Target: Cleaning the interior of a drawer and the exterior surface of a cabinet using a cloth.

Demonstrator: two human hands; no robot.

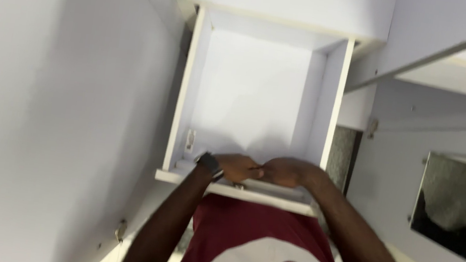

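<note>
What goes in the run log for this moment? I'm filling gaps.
left hand: on drawer front edge | right hand: beside it, same edge | white drawer: pulled open, looks bare

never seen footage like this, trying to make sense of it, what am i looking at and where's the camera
There is no machine: a person works with two bare hands. The single picture comes from a camera worn on their head, looking down.

Both hands meet at the front edge of an open white drawer, which looks empty. The left hand, with a dark wristwatch, and the right hand rest on that front panel, fingers curled. Whether they hold something small cannot be told.

Below is the person's maroon shirt with a pale stripe. White cabinet panels surround the drawer.
</note>
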